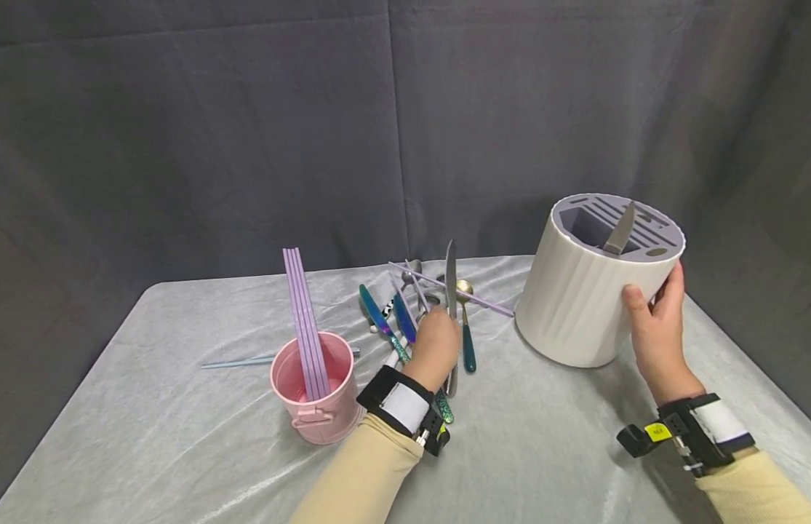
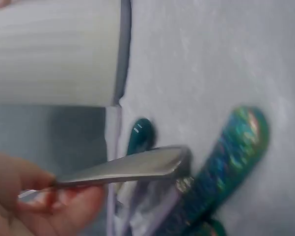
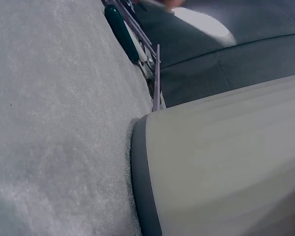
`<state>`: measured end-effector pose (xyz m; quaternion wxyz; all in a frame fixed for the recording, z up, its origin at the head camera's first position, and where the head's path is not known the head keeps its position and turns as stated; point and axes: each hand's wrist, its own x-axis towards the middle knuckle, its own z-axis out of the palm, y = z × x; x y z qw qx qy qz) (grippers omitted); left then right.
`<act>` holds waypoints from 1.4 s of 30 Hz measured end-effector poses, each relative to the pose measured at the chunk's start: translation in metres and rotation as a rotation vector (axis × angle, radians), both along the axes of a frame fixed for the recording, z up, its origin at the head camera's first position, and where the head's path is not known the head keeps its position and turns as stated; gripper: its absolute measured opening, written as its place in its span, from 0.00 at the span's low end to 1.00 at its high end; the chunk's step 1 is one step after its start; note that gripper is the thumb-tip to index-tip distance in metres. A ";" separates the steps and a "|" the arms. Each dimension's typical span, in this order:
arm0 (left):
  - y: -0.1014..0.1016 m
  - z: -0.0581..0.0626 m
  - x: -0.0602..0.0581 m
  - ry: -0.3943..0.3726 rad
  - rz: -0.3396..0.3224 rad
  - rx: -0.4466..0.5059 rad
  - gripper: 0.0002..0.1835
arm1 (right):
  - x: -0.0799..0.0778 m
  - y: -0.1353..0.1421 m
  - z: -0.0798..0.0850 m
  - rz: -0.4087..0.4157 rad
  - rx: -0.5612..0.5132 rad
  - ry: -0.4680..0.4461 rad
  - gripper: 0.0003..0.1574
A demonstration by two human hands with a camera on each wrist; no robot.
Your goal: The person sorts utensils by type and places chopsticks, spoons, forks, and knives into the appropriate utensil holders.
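Note:
My left hand (image 1: pixel 438 342) grips a silver table knife (image 1: pixel 451 280) near its middle, blade up, above a pile of cutlery. In the left wrist view the thick end of the knife's handle (image 2: pixel 152 164) points away from the fingers. My right hand (image 1: pixel 660 342) holds the side of a white ribbed cutlery holder (image 1: pixel 575 298), thumb in front and fingers round the far side. The holder's grey slotted top has another knife blade (image 1: pixel 621 229) standing out of it. Under the left hand lie a knife with a glittery green handle (image 2: pixel 221 167) and a green-handled spoon (image 1: pixel 468 346).
A pink bucket (image 1: pixel 346 407) holding several lilac chopsticks (image 1: pixel 303 320) stands left of the pile. Behind it lie blue chopsticks (image 1: pixel 238 362). Loose lilac chopsticks (image 1: pixel 490 302) cross the pile, one reaching the holder's base. A dark curtain (image 1: pixel 268 145) hangs behind the table.

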<state>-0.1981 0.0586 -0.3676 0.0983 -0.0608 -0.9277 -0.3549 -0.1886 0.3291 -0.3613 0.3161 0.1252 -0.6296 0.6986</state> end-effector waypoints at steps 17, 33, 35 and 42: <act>0.024 0.051 0.004 0.283 -0.306 0.785 0.06 | -0.003 -0.001 0.001 -0.062 -0.012 -0.085 0.74; 0.083 0.135 -0.014 0.586 -0.459 1.368 0.07 | 0.003 -0.003 0.005 -0.154 0.141 -0.208 0.65; 0.093 0.134 -0.017 0.549 -0.457 1.419 0.07 | 0.004 -0.003 0.004 -0.161 0.150 -0.201 0.65; 0.121 0.115 -0.013 0.479 -0.419 1.216 0.06 | 0.006 -0.002 0.003 -0.178 0.154 -0.190 0.65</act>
